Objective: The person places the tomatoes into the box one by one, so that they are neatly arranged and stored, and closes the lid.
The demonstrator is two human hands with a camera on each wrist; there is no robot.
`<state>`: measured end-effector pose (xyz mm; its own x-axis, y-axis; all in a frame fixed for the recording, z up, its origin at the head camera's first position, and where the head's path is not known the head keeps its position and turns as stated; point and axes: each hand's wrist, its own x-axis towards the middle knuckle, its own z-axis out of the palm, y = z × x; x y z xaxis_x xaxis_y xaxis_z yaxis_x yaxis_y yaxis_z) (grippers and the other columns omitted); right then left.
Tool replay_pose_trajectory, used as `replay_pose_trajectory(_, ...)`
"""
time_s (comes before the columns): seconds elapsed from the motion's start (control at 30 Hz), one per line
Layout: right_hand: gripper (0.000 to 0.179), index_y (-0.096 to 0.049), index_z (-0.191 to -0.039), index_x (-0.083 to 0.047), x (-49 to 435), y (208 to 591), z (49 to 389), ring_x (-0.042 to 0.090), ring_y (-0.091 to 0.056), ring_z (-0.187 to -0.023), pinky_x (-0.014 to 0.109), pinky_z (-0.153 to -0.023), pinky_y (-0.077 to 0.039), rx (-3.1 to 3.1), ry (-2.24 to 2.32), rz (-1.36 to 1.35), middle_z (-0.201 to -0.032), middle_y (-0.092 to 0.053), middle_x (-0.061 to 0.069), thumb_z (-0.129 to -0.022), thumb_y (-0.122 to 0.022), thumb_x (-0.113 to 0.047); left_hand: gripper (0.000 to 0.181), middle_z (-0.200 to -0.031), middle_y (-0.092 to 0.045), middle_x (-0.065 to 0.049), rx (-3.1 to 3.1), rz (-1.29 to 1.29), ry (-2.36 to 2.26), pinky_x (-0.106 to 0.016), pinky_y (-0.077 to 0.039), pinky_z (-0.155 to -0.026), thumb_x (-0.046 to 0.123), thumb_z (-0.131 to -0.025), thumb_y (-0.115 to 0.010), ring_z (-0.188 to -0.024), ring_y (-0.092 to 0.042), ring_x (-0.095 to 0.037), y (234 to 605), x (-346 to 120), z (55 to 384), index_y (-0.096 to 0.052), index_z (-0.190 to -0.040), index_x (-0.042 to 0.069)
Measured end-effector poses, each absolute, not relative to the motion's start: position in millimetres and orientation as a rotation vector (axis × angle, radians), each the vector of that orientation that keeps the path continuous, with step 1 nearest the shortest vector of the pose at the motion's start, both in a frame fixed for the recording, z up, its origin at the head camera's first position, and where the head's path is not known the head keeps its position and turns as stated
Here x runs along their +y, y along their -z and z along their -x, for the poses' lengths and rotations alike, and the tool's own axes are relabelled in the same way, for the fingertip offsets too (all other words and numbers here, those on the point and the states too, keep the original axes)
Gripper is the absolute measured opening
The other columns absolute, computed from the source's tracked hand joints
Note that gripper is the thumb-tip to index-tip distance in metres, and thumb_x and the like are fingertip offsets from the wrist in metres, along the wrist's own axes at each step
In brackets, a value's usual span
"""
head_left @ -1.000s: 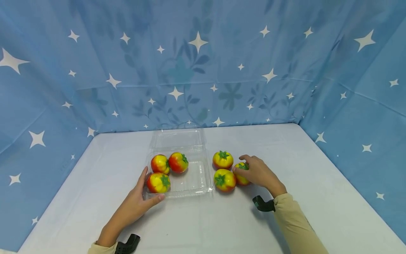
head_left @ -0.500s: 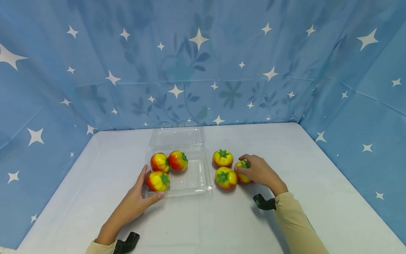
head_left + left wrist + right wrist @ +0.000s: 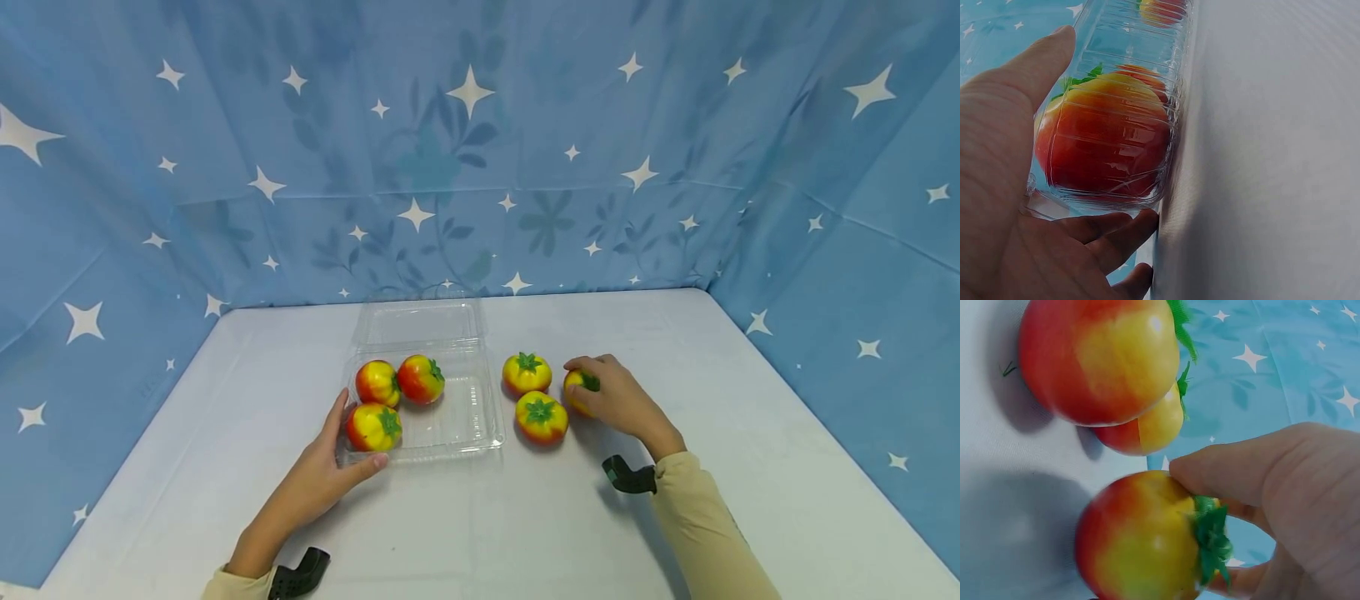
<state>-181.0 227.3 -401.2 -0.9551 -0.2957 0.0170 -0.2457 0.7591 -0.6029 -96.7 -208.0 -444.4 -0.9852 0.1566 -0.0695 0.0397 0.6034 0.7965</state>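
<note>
My right hand [image 3: 618, 400] pinches a red-and-yellow tomato with a green leafy top [image 3: 577, 392]. In the right wrist view, the thumb and fingers grip this tomato [image 3: 1141, 537] near its leaves, and its shadow falls to the left. Beside it lie a front tomato [image 3: 542, 421] and a rear tomato [image 3: 527, 375]. My left hand [image 3: 322, 479] spans the near-left corner of a clear plastic clamshell box [image 3: 461, 417], thumb along the front and fingers along the left side. In the left wrist view, a tomato [image 3: 1104, 137] shows through the wall, between thumb and fingers.
Three tomatoes, including a back-left one [image 3: 377, 382], sit in the left half of the box. Its transparent lid [image 3: 420, 323] lies folded back. All stands on a white-covered table [image 3: 480, 533], with a blue star-patterned curtain [image 3: 480, 167] behind and at both sides.
My right hand has drawn its tomato slightly up and away from the front tomato, which has shifted a little to the right. The left hand and the box have stayed put.
</note>
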Motion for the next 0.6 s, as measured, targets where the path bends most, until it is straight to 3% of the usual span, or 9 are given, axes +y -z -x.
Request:
replay_pose_trajectory(0.27,0.042,-0.061,-0.139,-0.004,226.1,400.3,182.6,0.042,-0.056,-0.108,0.054,-0.091,-0.056,2.92,1.013,0.333,-0.135,-0.051,0.031,-0.102,-0.073,-0.02,0.116,-0.174,-0.015,-0.028,2.696,-0.179,-1.344,-0.069,-0.015,-0.122,0.047,-0.098,-0.078,-0.158,-0.017,-0.05,443.8,-207.6,96.1,0.003,-0.173,0.011)
replay_pose_trajectory(0.43,0.042,-0.059,-0.138,-0.005,227.4,401.8,185.4,0.044,-0.055,-0.113,0.057,-0.096,-0.055,2.975,1.051,0.324,-0.14,-0.05,0.028,-0.101,-0.075,-0.015,0.116,-0.175,-0.015,-0.027,2.698,-0.172,-1.339,-0.069,-0.016,-0.122,0.048,-0.098,-0.078,-0.158,-0.017,-0.05,444.2,-207.7,96.6,0.003,-0.173,0.012)
replay_pose_trajectory(0.6,0.054,-0.054,-0.148,-0.001,227.7,400.7,187.0,0.044,-0.054,-0.12,0.061,-0.101,-0.052,2.994,1.113,0.39,-0.147,-0.05,0.027,-0.1,-0.076,-0.013,0.115,-0.174,-0.015,-0.028,2.7,-0.184,-1.35,-0.069,-0.016,-0.122,0.048,-0.098,-0.077,-0.158,-0.017,-0.05,444.8,-208.1,96.6,0.003,-0.173,0.012)
